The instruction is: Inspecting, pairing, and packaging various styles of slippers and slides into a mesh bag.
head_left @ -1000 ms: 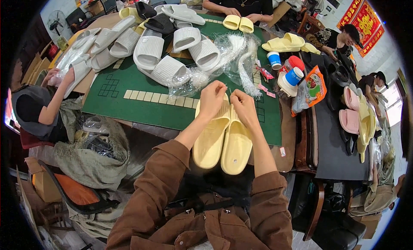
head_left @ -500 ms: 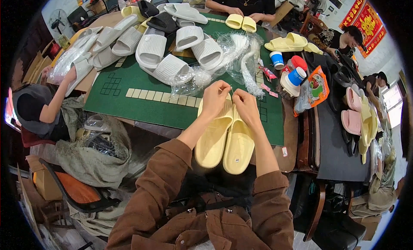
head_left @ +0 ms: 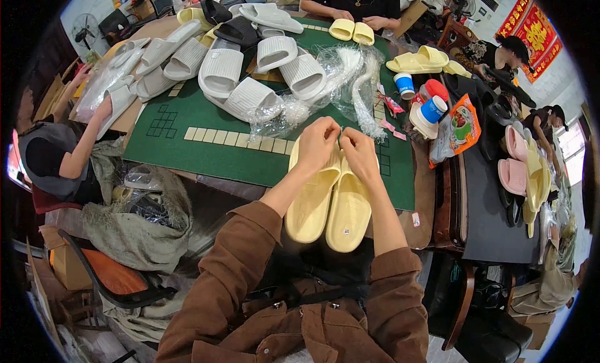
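Risk of slippers (head_left: pixel 328 203) sliding off near surface (head_left: pixel 206 156) edge, left hand (head_left: pixel 317 144) and right hand (head_left: pixel 357 151) grip pinched narrow only at far ends.

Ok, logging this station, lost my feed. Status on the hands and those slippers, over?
Left hand and right hand both gripping the toe end of the pale yellow slipper pair, soles up. Clear plastic bags heaped just beyond, not touching.

Two pale yellow slippers, soles up, side by side.

The left slipper (head_left: pixel 310 199) and right slipper (head_left: pixel 350 206) touch along their inner edges, toes pointing away, heels hanging over the near edge of the green surface (head_left: pixel 206 156). The soles are smooth; the right one has a small dark mark near the heel. Both toe ends are covered by hands.
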A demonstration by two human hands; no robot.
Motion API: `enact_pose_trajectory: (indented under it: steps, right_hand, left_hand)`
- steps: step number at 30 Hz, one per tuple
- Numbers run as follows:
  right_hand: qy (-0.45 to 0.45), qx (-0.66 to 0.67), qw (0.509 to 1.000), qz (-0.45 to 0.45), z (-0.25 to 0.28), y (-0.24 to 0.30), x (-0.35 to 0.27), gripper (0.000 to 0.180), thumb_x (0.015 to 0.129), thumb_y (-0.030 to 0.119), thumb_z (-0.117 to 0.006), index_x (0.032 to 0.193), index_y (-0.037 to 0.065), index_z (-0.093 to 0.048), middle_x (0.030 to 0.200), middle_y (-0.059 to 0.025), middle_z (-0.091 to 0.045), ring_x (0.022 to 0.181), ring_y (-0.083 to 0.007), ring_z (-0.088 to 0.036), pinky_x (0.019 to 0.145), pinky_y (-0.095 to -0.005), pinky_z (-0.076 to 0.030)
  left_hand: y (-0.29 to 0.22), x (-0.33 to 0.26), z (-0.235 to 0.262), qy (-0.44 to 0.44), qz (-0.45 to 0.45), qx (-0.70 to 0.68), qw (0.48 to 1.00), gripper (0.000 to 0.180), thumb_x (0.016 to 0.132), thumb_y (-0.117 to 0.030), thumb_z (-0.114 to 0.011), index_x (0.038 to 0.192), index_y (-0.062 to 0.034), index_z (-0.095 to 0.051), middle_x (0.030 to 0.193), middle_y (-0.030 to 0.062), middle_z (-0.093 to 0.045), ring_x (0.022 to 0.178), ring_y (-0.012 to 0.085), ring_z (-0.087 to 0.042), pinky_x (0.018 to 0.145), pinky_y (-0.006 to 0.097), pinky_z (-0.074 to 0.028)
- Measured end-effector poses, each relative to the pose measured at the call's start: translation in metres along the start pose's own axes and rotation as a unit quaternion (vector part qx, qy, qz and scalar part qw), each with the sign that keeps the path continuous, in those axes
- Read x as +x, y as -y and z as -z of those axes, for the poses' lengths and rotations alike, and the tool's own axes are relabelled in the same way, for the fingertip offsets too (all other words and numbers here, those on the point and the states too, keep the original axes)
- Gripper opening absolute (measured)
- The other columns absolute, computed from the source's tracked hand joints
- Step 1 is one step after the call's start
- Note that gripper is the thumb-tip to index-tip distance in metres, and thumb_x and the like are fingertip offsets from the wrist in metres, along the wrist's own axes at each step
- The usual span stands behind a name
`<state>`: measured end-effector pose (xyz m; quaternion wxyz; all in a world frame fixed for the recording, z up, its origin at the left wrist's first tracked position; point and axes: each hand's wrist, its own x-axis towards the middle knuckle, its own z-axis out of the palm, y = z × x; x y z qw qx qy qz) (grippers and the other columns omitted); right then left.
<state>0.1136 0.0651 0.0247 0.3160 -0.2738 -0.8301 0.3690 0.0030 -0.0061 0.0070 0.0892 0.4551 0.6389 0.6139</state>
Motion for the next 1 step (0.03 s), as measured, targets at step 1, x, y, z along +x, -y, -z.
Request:
enact_pose_trajectory:
  steps: [1]
  right_hand:
    - [0.0, 0.0, 1.0, -0.001, 0.0, -0.0007, -0.0004, 0.019, 0.081, 0.014, -0.051, 0.076, -0.004, -0.052, 0.063, -0.0177, -0.049, 0.055, -0.0231, -0.049, 0.056, -0.0349, -0.041]
  left_hand:
    - [0.0, -0.0005, -0.0012, 0.008, -0.021, 0.019, 1.0, 0.005, 0.083, -0.005, -0.06, 0.085, -0.0008, -0.06, 0.078, 0.0106, -0.062, 0.067, 0.0212, -0.061, 0.061, 0.033, -0.047]
